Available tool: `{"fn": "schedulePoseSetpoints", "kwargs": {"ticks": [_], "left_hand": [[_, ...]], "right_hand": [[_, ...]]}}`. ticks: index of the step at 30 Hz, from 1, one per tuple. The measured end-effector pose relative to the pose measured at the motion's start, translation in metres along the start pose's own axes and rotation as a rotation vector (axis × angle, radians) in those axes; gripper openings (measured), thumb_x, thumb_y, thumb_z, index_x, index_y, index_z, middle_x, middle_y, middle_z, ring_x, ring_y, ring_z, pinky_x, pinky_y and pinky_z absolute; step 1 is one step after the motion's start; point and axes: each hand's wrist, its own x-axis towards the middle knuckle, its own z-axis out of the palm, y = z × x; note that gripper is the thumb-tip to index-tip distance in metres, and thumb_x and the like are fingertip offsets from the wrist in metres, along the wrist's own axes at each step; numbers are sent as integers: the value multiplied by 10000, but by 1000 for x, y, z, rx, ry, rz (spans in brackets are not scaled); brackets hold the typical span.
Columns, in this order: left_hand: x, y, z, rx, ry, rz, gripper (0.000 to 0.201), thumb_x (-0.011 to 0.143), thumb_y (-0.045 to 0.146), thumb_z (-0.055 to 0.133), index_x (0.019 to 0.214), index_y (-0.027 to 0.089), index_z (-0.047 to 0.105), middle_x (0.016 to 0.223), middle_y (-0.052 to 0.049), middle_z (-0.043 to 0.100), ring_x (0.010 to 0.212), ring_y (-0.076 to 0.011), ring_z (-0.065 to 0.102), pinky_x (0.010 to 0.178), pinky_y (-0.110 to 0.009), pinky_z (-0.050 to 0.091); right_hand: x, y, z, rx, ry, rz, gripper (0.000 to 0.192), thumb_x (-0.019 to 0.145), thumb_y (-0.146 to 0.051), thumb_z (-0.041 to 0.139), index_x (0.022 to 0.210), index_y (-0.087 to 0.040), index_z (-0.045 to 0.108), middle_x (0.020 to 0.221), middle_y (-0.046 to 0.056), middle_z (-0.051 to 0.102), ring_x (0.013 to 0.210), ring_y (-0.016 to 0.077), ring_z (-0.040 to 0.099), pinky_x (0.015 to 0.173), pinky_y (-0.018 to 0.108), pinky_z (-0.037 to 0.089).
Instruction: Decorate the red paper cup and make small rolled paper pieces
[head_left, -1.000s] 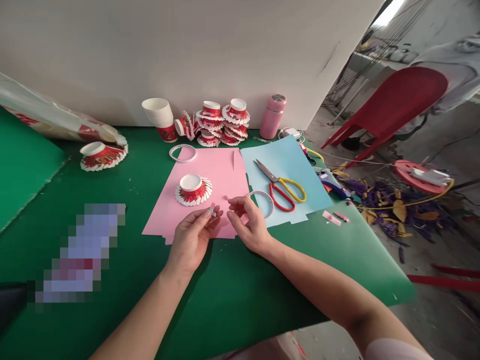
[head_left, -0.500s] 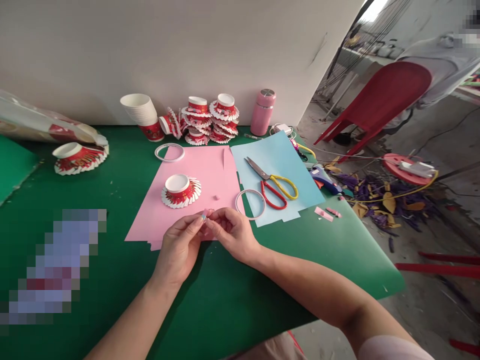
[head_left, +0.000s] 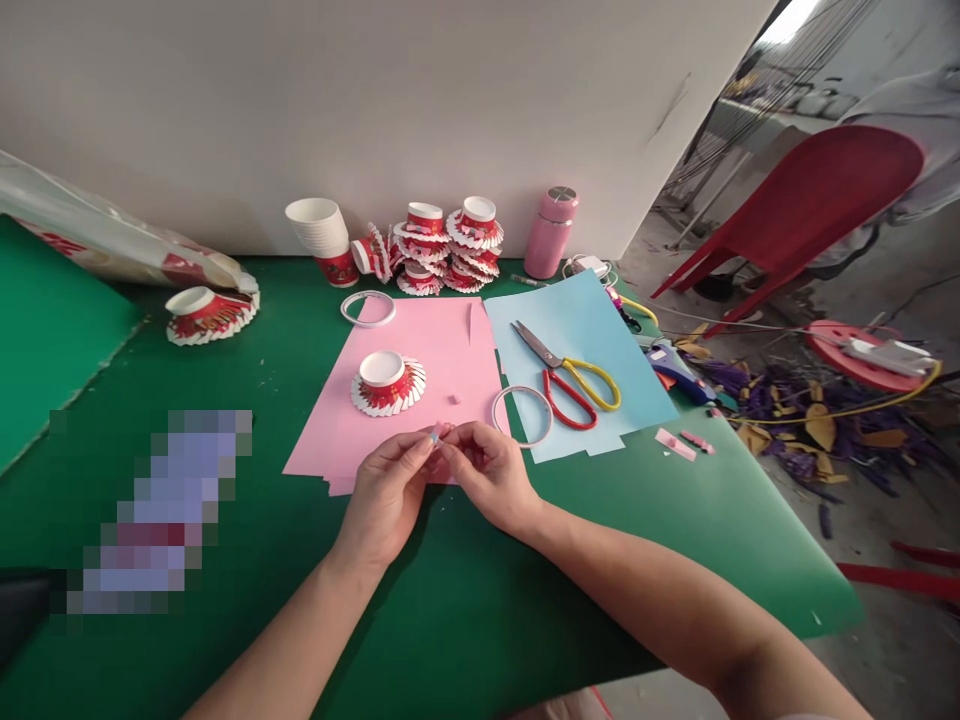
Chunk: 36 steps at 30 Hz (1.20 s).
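My left hand pinches a small pink paper piece with a bit of blue on it between thumb and forefinger. Closed at the same piece, the thumb and fingertips of my right hand meet it from the other side. Both hands are over the near edge of a pink paper sheet. Just beyond them stands a cut, upturned red paper cup with its strips folded into a fan-like rim. Scissors with red and yellow handles lie on a blue paper sheet, beside a tape roll.
Stacked folded cups, plain paper cups and a pink flask line the wall. Another tape roll is behind the pink sheet. A glue gun and pink scraps lie near the table's right edge.
The whole view has swung left, so everything appears further right. My fingers stay together on the small pink piece, with only a slight shift.
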Motion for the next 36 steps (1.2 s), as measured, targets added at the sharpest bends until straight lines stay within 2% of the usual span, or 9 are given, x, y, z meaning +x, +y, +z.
{"fn": "schedulePoseSetpoints", "kwargs": {"ticks": [7, 13, 19, 23, 28, 32, 36], "left_hand": [[-1, 0, 0, 0, -27, -7, 135, 602, 247, 782, 718, 192, 742, 826, -35, 745, 854, -181, 655, 839, -310, 489], [-1, 0, 1, -18, -29, -12, 133, 600, 233, 780, 722, 199, 741, 884, -31, 732, 892, -177, 633, 856, -311, 467], [-1, 7, 2, -29, -13, 12, 102, 606, 229, 772, 689, 195, 725, 807, -16, 710, 770, -139, 619, 743, -280, 481], [0, 10, 2, -33, 0, 20, 98, 613, 236, 769, 669, 182, 710, 824, -19, 712, 654, -108, 597, 692, -279, 482], [0, 13, 0, -51, -17, 22, 88, 631, 231, 761, 680, 184, 707, 786, -31, 727, 675, -126, 624, 708, -287, 489], [0, 12, 0, -56, -26, 44, 82, 637, 232, 758, 685, 185, 711, 721, -21, 717, 699, -140, 638, 708, -284, 502], [0, 12, 0, -52, -24, 65, 92, 627, 237, 764, 680, 184, 711, 719, -23, 718, 700, -147, 644, 728, -296, 512]], "right_hand": [[4, -4, -1, -58, 0, 43, 91, 728, -216, 494, 647, -176, 506, 547, -14, 581, 452, 76, 471, 434, 189, 388], [7, 1, -5, -117, 3, 53, 84, 723, -215, 487, 652, -177, 511, 534, -24, 544, 452, 78, 443, 433, 194, 362], [10, 8, -12, -276, 50, -140, 92, 760, -194, 482, 688, -186, 539, 614, -1, 553, 523, 99, 468, 490, 222, 397], [10, 9, -14, -396, 9, -298, 130, 789, -171, 462, 710, -194, 562, 628, 16, 575, 552, 119, 495, 519, 243, 420], [10, 9, -14, -517, -23, -468, 164, 827, -166, 467, 729, -196, 594, 657, 38, 617, 554, 131, 516, 542, 265, 429], [10, 9, -14, -510, -23, -478, 159, 846, -180, 474, 766, -201, 610, 708, 45, 644, 584, 133, 544, 558, 263, 446], [8, 6, -16, -408, -61, -379, 161, 844, -198, 470, 930, -187, 607, 761, 55, 646, 643, 147, 568, 582, 269, 469]]}}
